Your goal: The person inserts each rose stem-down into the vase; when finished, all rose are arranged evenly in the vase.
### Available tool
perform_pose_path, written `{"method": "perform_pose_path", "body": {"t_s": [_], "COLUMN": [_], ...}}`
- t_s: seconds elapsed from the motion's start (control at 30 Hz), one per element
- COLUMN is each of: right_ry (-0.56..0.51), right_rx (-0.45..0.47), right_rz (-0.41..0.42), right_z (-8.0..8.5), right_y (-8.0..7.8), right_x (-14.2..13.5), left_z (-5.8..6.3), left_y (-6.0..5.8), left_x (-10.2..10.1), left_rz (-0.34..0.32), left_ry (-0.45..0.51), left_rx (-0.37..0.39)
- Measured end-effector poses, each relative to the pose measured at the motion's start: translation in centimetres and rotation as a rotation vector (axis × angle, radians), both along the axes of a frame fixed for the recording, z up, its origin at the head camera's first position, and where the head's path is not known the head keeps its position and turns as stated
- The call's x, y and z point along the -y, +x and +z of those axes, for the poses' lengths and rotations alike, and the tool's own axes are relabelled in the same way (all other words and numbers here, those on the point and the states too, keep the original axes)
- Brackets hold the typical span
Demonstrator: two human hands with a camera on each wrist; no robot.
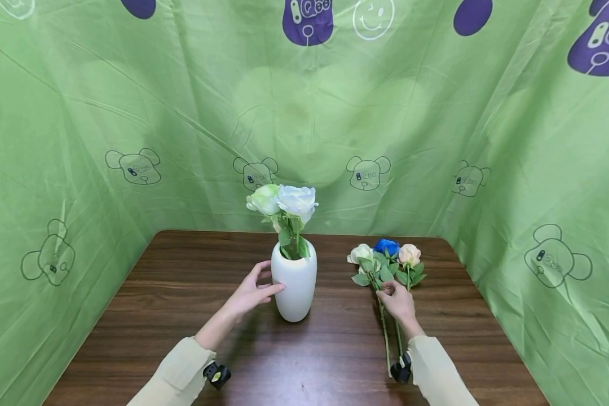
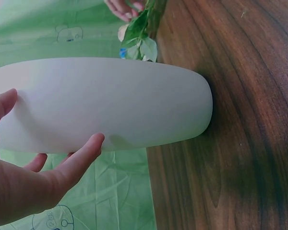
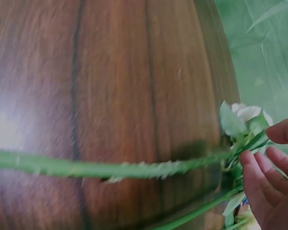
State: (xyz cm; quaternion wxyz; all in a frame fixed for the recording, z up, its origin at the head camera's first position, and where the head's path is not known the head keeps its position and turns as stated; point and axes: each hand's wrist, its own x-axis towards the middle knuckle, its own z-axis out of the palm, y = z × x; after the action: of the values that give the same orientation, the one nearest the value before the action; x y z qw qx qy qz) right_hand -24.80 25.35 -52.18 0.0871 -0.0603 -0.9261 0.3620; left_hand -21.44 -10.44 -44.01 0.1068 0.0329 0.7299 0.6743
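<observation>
A white vase (image 1: 295,287) stands upright on the table, with a pale green rose (image 1: 264,199) and a bluish-white rose (image 1: 297,201) in it. My left hand (image 1: 254,293) holds the vase's left side, the thumb on the front and fingers (image 2: 5,103) against the wall. To the right, my right hand (image 1: 398,301) pinches the green stem (image 3: 134,170) of a creamy white rose (image 1: 361,255) just below its leaves. Next to that bloom lie a blue rose (image 1: 387,247) and a pale pink rose (image 1: 409,255), their stems partly behind my right hand.
The dark wood table (image 1: 182,293) runs back to a green cloth (image 1: 198,129) printed with bear faces, which also hangs at both sides. A black wrist device (image 1: 216,374) is on the left sleeve, and another (image 1: 402,369) sits at the right cuff.
</observation>
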Motion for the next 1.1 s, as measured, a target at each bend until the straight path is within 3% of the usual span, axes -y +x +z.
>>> {"method": "perform_pose_path", "body": {"t_s": [0.27, 0.47, 0.6, 0.73, 0.97, 1.1], "right_ry": [0.101, 0.196, 0.178, 0.024, -0.533, -0.725], "right_rx": [0.156, 0.142, 0.091, 0.089, 0.252, 0.275], "right_rz": [0.024, 0.026, 0.016, 0.044, 0.037, 0.076], "right_z": [-1.4, -2.5, -2.5, -2.1, -2.2, -2.0], "right_y": [0.9, 1.3, 1.2, 0.9, 0.4, 0.6], "right_x": [-0.6, -0.3, -0.1, -0.1, -0.3, -0.1], "left_z": [0.0, -0.1, -0.1, -0.1, 0.0, 0.0], "left_y": [0.0, 0.0, 0.0, 0.0, 0.0, 0.0], "left_x": [0.0, 0.0, 0.0, 0.0, 0.0, 0.0], "left_rz": [0.002, -0.001, -0.001, 0.0, 0.0, -0.001], "left_ry": [0.004, 0.005, 0.004, 0.008, 0.006, 0.009], "left_rx": [-0.002, -0.002, 0.001, 0.002, 0.002, 0.002]}}
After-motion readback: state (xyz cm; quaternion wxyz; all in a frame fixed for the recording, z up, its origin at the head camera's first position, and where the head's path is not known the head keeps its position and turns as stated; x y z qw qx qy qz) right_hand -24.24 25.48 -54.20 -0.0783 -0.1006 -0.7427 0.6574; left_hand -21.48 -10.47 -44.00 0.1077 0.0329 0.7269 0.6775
